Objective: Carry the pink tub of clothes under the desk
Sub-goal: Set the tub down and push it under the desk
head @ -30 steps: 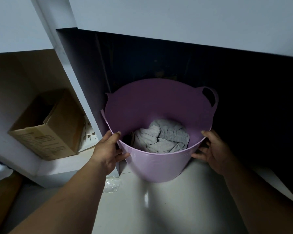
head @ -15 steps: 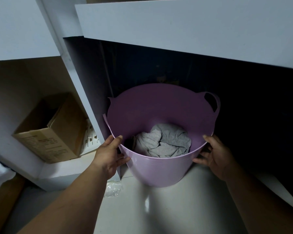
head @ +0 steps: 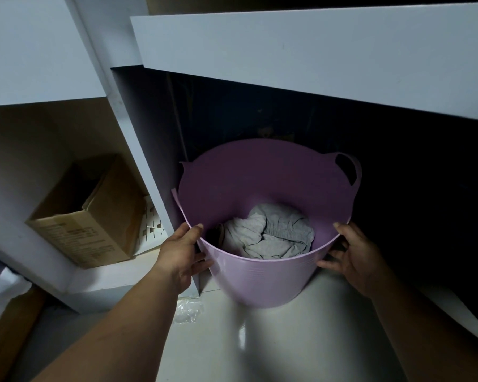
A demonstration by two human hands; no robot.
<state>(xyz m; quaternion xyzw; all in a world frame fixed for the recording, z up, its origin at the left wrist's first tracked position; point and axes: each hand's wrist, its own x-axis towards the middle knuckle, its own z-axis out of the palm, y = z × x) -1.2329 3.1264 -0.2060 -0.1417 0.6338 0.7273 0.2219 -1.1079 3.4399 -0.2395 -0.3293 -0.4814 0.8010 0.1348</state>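
The pink tub [head: 260, 279] stands on the pale floor, half inside the dark opening under the white desk [head: 315, 59]. Grey clothes [head: 271, 232] lie crumpled at its bottom. My left hand [head: 181, 253] holds the tub's near left rim, thumb over the edge and fingers on the outer wall. My right hand [head: 353, 255] holds the near right rim the same way. A loop handle [head: 349, 172] sticks up at the tub's far right; the left handle presses against the desk's side panel [head: 146, 150].
Left of the side panel, a shelf holds an open cardboard box [head: 94, 216] and a white patterned item [head: 152, 221]. A scrap of clear plastic [head: 188, 311] lies on the floor by the panel's foot. The space under the desk is dark.
The view has drawn back and risen a little, so more of the desk's front shows. The tub and both hands sit slightly lower in view; the grip is unchanged.
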